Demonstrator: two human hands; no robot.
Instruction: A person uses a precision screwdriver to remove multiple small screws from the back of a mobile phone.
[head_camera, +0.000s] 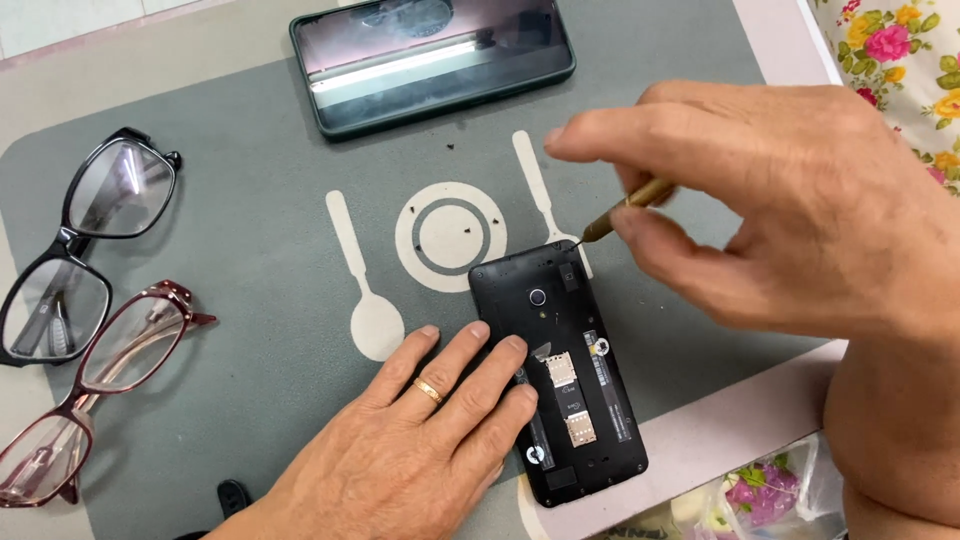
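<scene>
A black phone (575, 330) with its back cover off lies on a grey mat (250, 260), its card slots showing. My left hand (420, 440), a ring on one finger, lies flat with fingertips pressing the phone's left edge. My right hand (790, 200) pinches a small brass-handled screwdriver (625, 207) between thumb and fingers. Its tip touches the phone's top right corner.
A second phone (430, 60) in a dark green case lies screen up at the back. Black-framed glasses (85, 240) and red-framed glasses (100, 390) rest at the left. Tiny screws (467, 228) dot the mat's white ring print. A plastic bag (760, 495) sits below the table edge.
</scene>
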